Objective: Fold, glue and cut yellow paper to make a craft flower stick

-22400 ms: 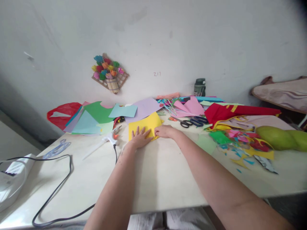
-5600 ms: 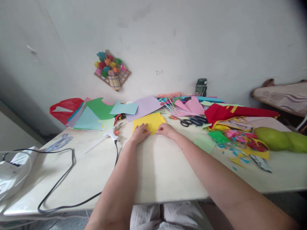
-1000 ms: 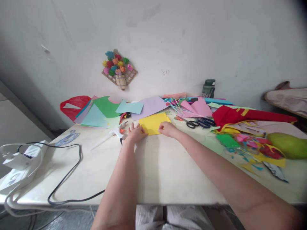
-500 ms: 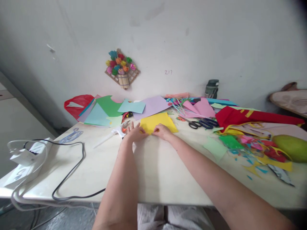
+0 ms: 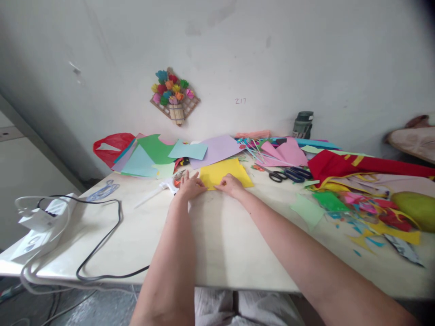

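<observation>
A folded sheet of yellow paper [image 5: 222, 170] lies on the table in front of me. At its lower left corner is my left hand [image 5: 192, 186], thumb and forefinger closed on the edge and the other fingers raised apart. My right hand [image 5: 231, 185] pinches the near edge a little right of the middle, its fingers curled. The fingertips hide parts of that edge. Just left of my left hand lies a white and orange glue gun [image 5: 166, 184], partly covered by the fingers.
Coloured paper sheets [image 5: 217, 149] lie along the wall. Scissors [image 5: 277, 175], red cloth [image 5: 340, 165], paper scraps [image 5: 360, 228] and a green fruit [image 5: 416, 210] are at right. A power strip [image 5: 44, 231] and black cable [image 5: 117, 222] occupy the left. A bottle [image 5: 303, 124] stands behind.
My left hand has slid slightly left along the paper's near edge, so the gap between my hands is wider. The right hand stays at the edge. The view has shifted slightly.
</observation>
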`<state>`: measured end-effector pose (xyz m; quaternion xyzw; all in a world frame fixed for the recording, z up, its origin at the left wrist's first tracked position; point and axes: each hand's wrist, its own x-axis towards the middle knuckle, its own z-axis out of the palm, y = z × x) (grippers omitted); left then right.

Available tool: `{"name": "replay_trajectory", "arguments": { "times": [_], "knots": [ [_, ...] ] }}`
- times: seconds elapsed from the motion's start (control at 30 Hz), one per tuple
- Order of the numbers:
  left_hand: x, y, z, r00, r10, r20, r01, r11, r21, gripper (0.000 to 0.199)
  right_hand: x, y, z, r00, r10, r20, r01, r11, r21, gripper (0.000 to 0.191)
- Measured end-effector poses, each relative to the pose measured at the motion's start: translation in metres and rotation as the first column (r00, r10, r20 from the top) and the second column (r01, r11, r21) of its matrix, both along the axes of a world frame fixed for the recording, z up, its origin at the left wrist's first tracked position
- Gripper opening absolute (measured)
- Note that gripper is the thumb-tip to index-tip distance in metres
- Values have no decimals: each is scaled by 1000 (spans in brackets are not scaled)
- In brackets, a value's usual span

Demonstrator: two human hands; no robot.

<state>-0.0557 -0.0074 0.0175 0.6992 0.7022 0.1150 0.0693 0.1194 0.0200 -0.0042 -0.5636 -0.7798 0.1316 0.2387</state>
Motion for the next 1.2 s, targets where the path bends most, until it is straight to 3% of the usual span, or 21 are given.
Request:
{"name": "replay_trajectory", "arguments": {
  "times": [0.23,0.43,0.63,0.87,1.07,1.2],
  "knots": [
    [4,0,1,997,21,-71,-20,1000,17,25,-7,-5,4,997,-60,43,60,998,1,38],
    [2,-11,17,980,75,-185,-51,990,134,16,-6,-6,8,996,-43,73,45,999,-29,41],
    [2,-17,24,954,213,-210,-148,946,290,42,-5,-6,8,996,-42,82,45,998,-43,41],
    [18,-11,10,930,179,-322,-126,976,177,68,-7,-5,6,995,-58,79,61,998,-29,42],
    [18,-9,9,928,224,-296,-231,973,12,69,-7,-4,6,996,-57,74,59,998,-17,35],
    [11,-9,8,923,257,-288,-276,961,-29,65,-6,-4,6,996,-54,76,55,998,-12,34]
  ]
}}
